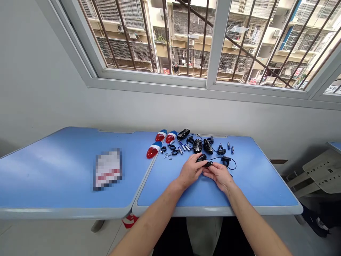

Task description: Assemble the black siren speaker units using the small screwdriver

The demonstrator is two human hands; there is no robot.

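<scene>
Two hands work above the right-hand blue worktop. The left hand has its fingers curled around one black light housing, near the worktop's middle. The right hand has its fingers pinched on one small black part just beside that housing; how the two pieces join is hidden.

Beyond the hands lie three more black housings: one at the back, one in the middle and one to its right. Three striped lens covers in blue, white and red lie to the left, one crossing towards the second blue worktop. Three black ring clamps sit near a scatter of tiny screws, too small to count. Two batteries lie apart at the right; others cluster among the parts, their number unclear. One wired black bracket rests right of the hands.
</scene>
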